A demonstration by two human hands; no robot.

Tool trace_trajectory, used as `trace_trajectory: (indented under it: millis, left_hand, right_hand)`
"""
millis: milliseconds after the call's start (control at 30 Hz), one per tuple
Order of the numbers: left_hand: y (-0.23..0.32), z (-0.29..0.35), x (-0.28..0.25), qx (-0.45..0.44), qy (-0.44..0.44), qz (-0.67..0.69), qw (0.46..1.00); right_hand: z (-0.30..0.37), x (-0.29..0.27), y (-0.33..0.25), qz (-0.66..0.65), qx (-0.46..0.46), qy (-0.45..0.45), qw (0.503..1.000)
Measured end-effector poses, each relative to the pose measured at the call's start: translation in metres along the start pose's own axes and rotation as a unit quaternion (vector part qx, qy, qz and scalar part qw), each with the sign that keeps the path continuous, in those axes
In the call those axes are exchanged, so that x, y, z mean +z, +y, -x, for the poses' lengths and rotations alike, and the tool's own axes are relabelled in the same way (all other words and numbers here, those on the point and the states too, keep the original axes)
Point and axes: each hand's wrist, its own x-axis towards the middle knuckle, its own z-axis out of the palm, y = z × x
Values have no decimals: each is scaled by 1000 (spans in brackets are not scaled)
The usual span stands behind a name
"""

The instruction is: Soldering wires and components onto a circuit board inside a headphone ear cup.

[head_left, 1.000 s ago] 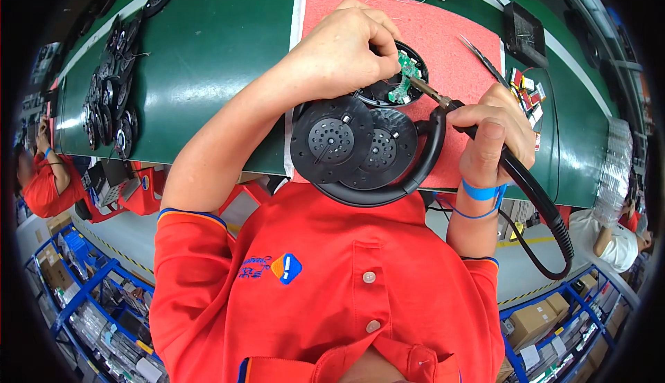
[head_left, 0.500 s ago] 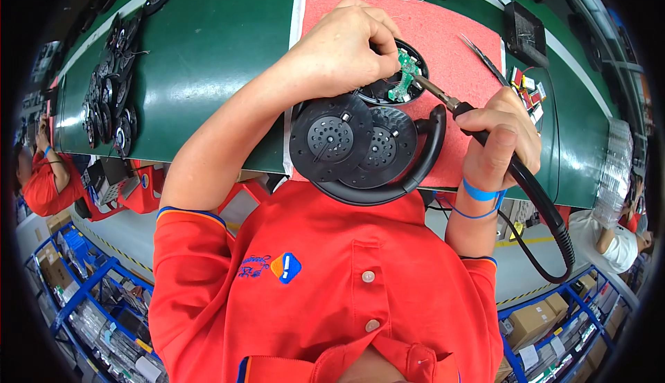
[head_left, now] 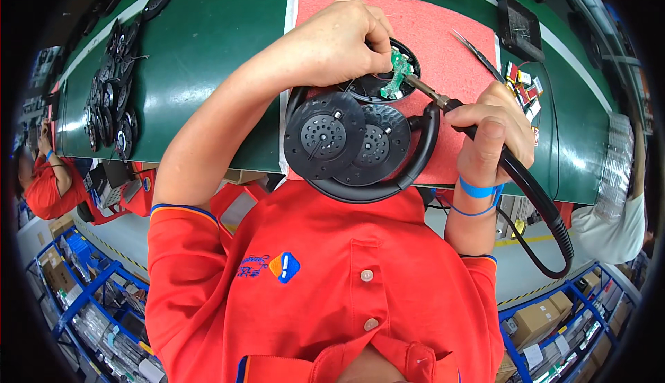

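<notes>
- Over on the left, black discs (head_left: 109, 102) lie heaped on the green counter (head_left: 215, 50), well apart from the work.
- The left arm (head_left: 208, 130) has its elbow out wide, the forearm slanting up and inward.
- Two round covers (head_left: 323, 138) overlap near that wrist, inside the curve of a headband (head_left: 424, 154).
- The left grip (head_left: 350, 42) arches knuckles-high over a black cup (head_left: 365, 88), fingertips down at the left edge of the board (head_left: 400, 73); whether they clasp anything, I can't tell.
- That green board sits in the cup, above the pink mat (head_left: 443, 26).
- The right grip (head_left: 495, 128) wraps the handle of the iron (head_left: 530, 185), wrist raised, the tip slanting up-left to the board; contact is hard to make out.
- Batteries (head_left: 524, 86) lie just beyond the right knuckles.
</notes>
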Motion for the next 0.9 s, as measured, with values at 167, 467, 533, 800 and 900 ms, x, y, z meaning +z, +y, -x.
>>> trace_trajectory:
  millis: [167, 467, 533, 800, 900]
  left_hand:
    - [2, -4, -4, -17, -47, 3, 999]
    - [6, -10, -8, -52, -92, -28, 994]
    - [7, -10, -9, -45, -93, -34, 994]
    - [-10, -13, -2, 57, -37, -32, 997]
    - [-10, -14, -3, 61, -40, -36, 997]
  right_hand:
    - [0, 9, -8, 24, 42, 28, 998]
    - [0, 10, -7, 16, 36, 18, 999]
    - [0, 11, -7, 17, 35, 20, 999]
    - [-1, 12, -8, 13, 38, 18, 999]
    - [-1, 12, -9, 9, 36, 17, 999]
